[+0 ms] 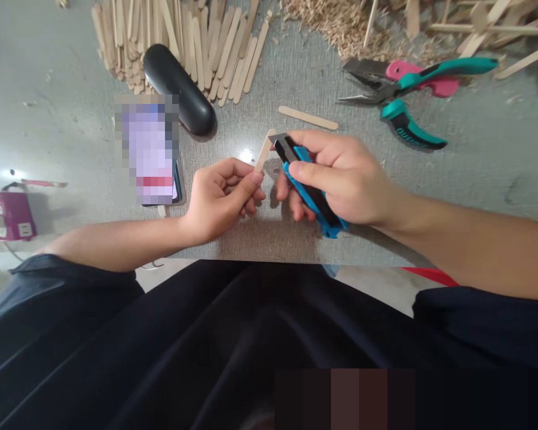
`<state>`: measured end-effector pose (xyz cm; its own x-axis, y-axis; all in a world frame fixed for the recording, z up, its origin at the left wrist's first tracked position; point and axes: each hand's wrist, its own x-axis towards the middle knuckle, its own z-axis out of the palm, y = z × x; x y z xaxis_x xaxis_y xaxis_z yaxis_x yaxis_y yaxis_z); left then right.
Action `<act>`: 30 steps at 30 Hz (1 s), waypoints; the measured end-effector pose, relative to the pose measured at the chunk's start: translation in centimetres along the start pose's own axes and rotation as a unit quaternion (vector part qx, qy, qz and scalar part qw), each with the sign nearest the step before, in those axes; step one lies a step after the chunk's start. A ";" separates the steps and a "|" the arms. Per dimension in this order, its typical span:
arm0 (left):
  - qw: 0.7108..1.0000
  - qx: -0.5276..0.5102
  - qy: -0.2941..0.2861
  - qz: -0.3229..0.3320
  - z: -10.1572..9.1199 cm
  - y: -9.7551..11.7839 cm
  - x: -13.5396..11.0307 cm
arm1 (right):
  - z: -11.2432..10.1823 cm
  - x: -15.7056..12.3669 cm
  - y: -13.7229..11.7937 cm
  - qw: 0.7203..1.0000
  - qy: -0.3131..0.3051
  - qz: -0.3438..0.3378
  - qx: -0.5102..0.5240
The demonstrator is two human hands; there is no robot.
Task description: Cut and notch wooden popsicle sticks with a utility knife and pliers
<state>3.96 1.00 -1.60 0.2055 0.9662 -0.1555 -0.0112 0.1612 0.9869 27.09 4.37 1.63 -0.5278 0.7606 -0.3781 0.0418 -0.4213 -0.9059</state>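
Between the thumb and fingers of my left hand [226, 200] is a wooden craft stick [264, 152], its free end slanting up and to the right. My right hand [341, 176] grips a blue and black utility knife [311, 191], thumb along its body. The short grey blade [280, 140] is at the upper end of the stick; whether it cuts into the wood I cannot tell. My right index finger reaches behind the blade and stick tip. Another craft stick [308, 117] lies flat on the table just beyond my right hand.
A pile of craft sticks [197, 48] and a black oblong case [179, 89] lie at the back. Wood shavings [327, 27] spread right of them. Teal-handled pliers [399, 89] rest over a pink-handled tool [443, 86]. On the left are a phone [150, 152] and a purple box [13, 215].
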 end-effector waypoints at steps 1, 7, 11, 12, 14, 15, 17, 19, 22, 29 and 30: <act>1.000 -0.006 0.005 0.002 0.0 -0.1 0.0 | -0.2 0.1 0.1 0.999 0.019 -0.014 -0.021; 0.997 0.033 0.029 0.064 -0.2 -0.7 -0.1 | -3.6 1.8 0.1 0.888 0.224 -0.198 -0.348; 0.952 0.199 -0.035 0.231 -0.7 -1.1 -0.3 | -5.2 2.8 -0.2 0.772 0.259 -0.163 -0.557; 0.928 0.256 -0.052 0.267 -0.8 -1.1 -0.3 | -5.3 3.0 -0.2 0.760 0.254 -0.138 -0.582; 0.870 0.367 -0.073 0.321 -0.8 -1.1 -0.4 | -5.2 3.3 -0.1 0.745 0.237 -0.095 -0.617; 0.838 0.417 -0.076 0.344 -0.8 -1.1 -0.4 | -5.1 3.5 0.0 0.742 0.233 -0.079 -0.624; 0.780 0.498 -0.083 0.371 -0.7 -0.9 -0.5 | -5.1 3.9 0.1 0.742 0.238 -0.054 -0.625; 0.741 0.553 -0.108 0.365 -0.5 -0.7 -0.6 | -5.2 4.3 0.0 0.742 0.244 -0.043 -0.623; 0.717 0.595 -0.167 0.321 -0.7 -0.4 -1.0 | -5.6 4.6 -0.3 0.738 0.228 -0.054 -0.633; 0.666 0.643 -0.173 0.336 -3.4 0.3 -0.4 | -6.1 4.7 -1.3 0.735 0.161 -0.050 -0.656; 0.654 0.653 -0.174 0.340 -3.5 0.4 0.2 | -6.1 4.7 -1.6 0.735 0.160 -0.048 -0.657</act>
<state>0.57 2.01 -1.41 0.8010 0.5834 0.1345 0.5819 -0.8115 0.0541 29.71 11.66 0.13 -0.3632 0.9218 -0.1353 0.9123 0.3224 -0.2526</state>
